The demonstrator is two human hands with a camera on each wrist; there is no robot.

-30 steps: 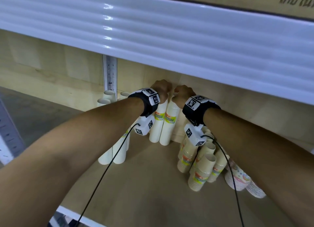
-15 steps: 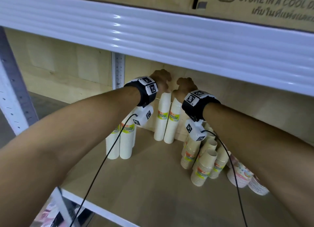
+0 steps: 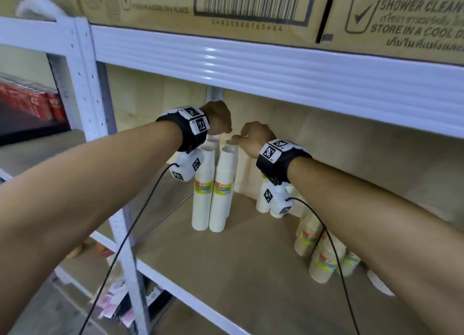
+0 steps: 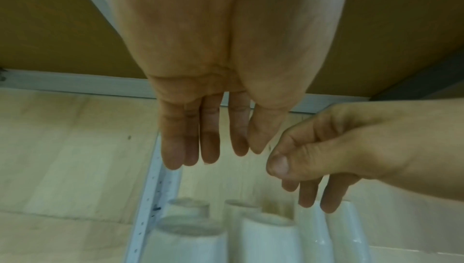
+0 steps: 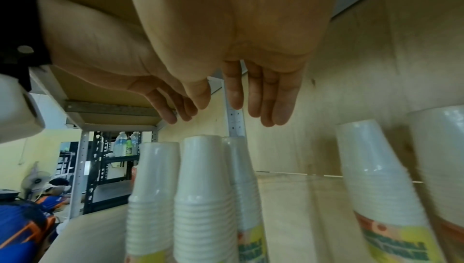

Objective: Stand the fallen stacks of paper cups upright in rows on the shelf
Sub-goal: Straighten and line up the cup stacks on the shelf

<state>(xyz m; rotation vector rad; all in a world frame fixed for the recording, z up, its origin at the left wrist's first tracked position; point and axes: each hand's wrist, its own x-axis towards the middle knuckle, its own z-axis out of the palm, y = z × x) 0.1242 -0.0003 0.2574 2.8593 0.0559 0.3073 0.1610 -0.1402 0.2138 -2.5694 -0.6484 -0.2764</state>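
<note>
While both hands hover above the upright cups, neither holds anything: the left hand [image 3: 218,117] hangs w/ fingers [image 4: 209,138] straight and relaxed, and the right hand [image 3: 254,136] has its fingers [image 5: 266,96] loose and pointing down — clear of the cup tops in the right wrist view.

Below them a cluster of white cup stacks [image 3: 213,189] stands upright near the back left of the wooden shelf [image 3: 226,267], touching one another, rims down. Another white pair [image 3: 262,204] stands farther right by the back wall, partly hidden behind the right wrist camera. Brown cup stacks [image 3: 320,257] sit at the right, under the right forearm — leaning vs. upright can't be told. Cardboard boxes [image 3: 200,8] rest on the shelf above.
</note>
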